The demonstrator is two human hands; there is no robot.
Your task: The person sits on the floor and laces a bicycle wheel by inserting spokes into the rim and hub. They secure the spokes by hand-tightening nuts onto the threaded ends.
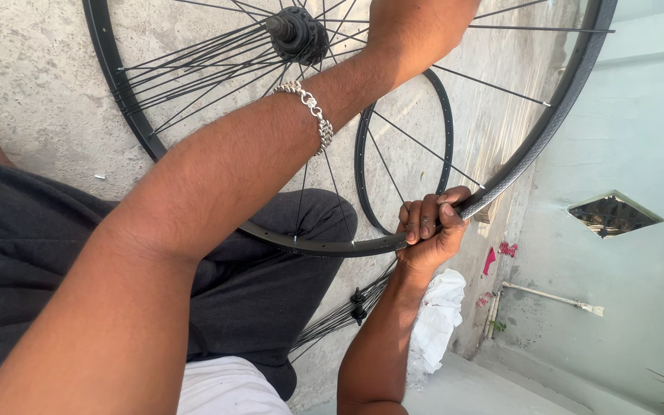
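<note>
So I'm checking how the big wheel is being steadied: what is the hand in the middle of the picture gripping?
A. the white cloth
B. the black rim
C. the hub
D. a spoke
B: the hand has its fingers curled around the black rim of the big wheel, well away from the hub and above the white cloth.

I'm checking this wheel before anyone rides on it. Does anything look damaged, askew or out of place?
The rim is bare, with no tyre, but shows no bend or break. The spokes look straight and run to the hub. The right hand grips the rim. A crumpled white cloth lies on the floor.
</note>
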